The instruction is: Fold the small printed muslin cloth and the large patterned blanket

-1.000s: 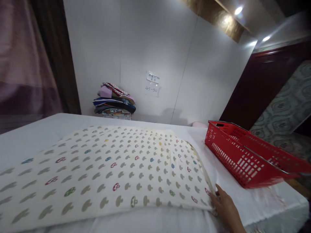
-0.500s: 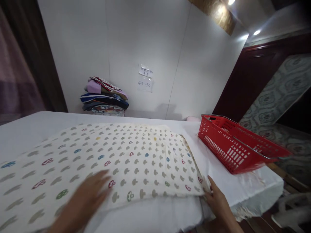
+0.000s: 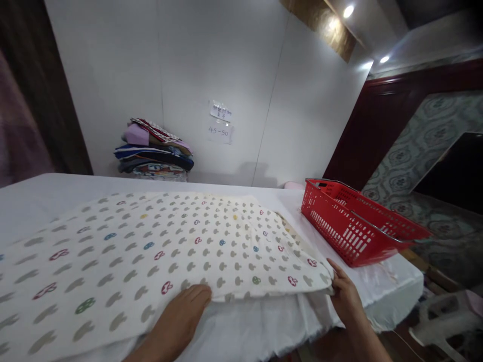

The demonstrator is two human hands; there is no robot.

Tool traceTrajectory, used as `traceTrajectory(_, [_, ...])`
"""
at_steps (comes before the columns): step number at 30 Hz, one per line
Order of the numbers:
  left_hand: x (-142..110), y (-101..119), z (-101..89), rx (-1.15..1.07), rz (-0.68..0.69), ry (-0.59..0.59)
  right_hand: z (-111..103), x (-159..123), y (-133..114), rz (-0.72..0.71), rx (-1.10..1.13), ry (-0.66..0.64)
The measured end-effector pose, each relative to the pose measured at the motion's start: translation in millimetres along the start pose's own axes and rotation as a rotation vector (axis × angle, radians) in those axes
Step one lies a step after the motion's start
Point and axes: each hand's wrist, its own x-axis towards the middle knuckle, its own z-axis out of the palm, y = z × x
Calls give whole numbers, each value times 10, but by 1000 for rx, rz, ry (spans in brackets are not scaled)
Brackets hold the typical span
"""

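Note:
A cream cloth printed with small grey and coloured mushroom shapes (image 3: 162, 246) lies folded flat across a table covered in white (image 3: 45, 193). My left hand (image 3: 181, 314) rests flat at the cloth's near edge, fingers stretched out on the fabric. My right hand (image 3: 345, 294) grips the cloth's near right corner, fingers curled round the edge.
A red plastic basket (image 3: 354, 226) stands at the table's right end, partly over the edge. A pile of folded clothes (image 3: 153, 151) sits against the white wall, with paper notes (image 3: 219, 123) stuck on it. A grey plastic stool (image 3: 445, 319) is on the floor at the right.
My left hand came into view and slid right along the cloth's near edge. My right hand stayed on the right corner, which has shifted slightly toward me. The view turned right.

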Motion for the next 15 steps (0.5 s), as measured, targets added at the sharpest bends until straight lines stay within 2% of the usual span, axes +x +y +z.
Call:
traceTrajectory(2, [-37,26,-31,-47,-63,6,-50,47,42,-22,-110,-4])
traceTrajectory(5, [-104,64,-2,-63,-58,-91,-128,80,134,-70,-280,-13])
traceTrajectory(9, [-74,133,-40,-136,-1,-217,-93,217,90,-45,-265,107])
traceTrajectory(11, [27,179,-140,-263,-65,-238,97,293,-73,-69,-222,176])
traceTrajectory(13, [168,206,-244,-408,-192,-219,440,267,-300,-190,-223,192])
traceTrajectory(15, [312,194,-308,-591,-374,-178,901,63,-518,-410,-302,72])
